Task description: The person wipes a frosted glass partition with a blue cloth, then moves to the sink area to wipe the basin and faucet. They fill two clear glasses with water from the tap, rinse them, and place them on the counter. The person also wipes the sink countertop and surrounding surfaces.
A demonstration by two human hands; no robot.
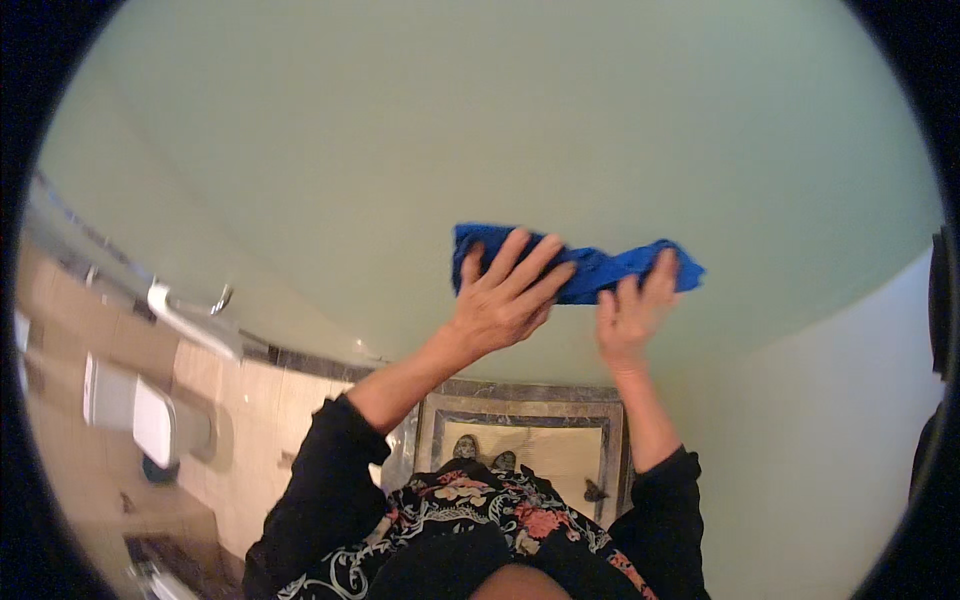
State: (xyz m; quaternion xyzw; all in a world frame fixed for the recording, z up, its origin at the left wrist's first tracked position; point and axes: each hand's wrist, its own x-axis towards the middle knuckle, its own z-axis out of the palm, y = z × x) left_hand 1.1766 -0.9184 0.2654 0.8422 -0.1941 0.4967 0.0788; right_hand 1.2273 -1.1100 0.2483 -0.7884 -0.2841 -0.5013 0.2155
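A bunched blue cloth (590, 278) lies against the broad pale green surface (480, 130) in front of me, stretched sideways between my hands. My left hand (503, 302) is on the cloth's left part, its fingers spread over the fabric and the thumb pressed into a fold. Farther right, my right hand (635, 310) holds the cloth's right end, with bent fingertips pressed on it. Both hands stay near the cloth's lower edge. Parts of the cloth are covered by my fingers.
At the left stands a white toilet (160, 420) on a beige tiled floor. A white curved fixture with a metal fitting (222, 300) is nearer. Below me, my feet (485, 455) are on a light floor panel with a dark border. Dark objects (940, 300) hang at the far right.
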